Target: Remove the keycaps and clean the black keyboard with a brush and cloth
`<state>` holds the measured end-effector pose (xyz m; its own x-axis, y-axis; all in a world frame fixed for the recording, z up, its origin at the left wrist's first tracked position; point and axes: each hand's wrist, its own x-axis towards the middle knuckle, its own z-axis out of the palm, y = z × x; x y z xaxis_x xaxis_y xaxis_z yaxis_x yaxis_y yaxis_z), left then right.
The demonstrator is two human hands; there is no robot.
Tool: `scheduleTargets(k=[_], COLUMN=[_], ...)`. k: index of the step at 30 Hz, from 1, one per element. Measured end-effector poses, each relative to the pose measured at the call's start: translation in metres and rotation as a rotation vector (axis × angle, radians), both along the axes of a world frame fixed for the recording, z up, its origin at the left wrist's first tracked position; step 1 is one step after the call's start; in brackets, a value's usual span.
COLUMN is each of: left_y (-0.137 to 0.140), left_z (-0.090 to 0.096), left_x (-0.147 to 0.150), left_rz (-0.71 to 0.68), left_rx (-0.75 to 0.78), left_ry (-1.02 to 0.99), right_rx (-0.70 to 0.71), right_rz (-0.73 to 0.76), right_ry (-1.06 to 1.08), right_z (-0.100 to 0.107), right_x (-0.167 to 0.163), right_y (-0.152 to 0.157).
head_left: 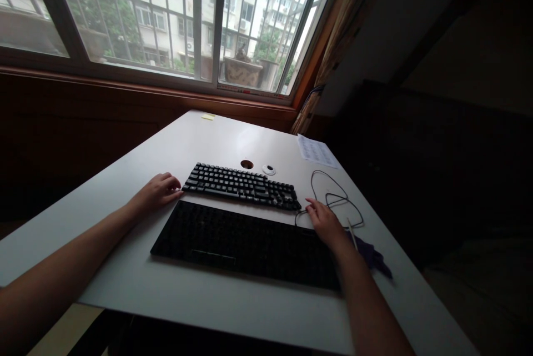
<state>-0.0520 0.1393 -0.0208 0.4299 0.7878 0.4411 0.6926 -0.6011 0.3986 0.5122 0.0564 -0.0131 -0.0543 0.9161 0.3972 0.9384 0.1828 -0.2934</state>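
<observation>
A block of black keycaps point(244, 185), set in keyboard rows, lies across the white table. At its left end is my left hand point(160, 189), fingers bent and thumb apart, the tips at the block's corner; whether they touch it I cannot tell. My right hand point(325, 220) is just off the right end, open, with thumb and fingers apart, above a thin black cable point(347, 200). Nearer to me lies a wide black keyboard base point(245, 245), its surface too dark to make out. My right forearm passes over its right end.
A purple cloth point(370, 253) and a thin light stick point(352, 234) lie right of my right arm. Behind the keycaps are a round hole point(247, 164) and a white ring-shaped cover point(269, 170). Printed paper point(316, 150) and a yellow note point(207, 117) lie farther back, below a window.
</observation>
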Motion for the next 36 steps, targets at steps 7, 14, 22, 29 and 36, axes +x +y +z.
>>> scheduleTargets(k=[7,14,22,29,36], left_y=[0.001,0.001,0.0,0.0,0.002], left_z=[-0.001,-0.001,0.002,0.002,0.001], left_x=[-0.002,-0.003,-0.002,-0.002,-0.003], left_rz=[0.01,0.013,0.016,0.006,0.007], left_rx=[-0.016,-0.03,-0.031,-0.035,-0.037], left_ry=[0.001,0.015,0.015,0.013,0.017], right_rx=[-0.034,-0.06,-0.082,-0.085,-0.073], right_rz=[0.014,0.033,0.153,0.266,0.266], right_ry=[-0.047,-0.103,-0.132,-0.098,-0.086], right_z=[0.001,0.011,0.013,0.011,0.012], right_x=[0.007,-0.003,-0.003,-0.001,-0.002], right_y=[-0.007,-0.012,-0.011,-0.007,-0.008])
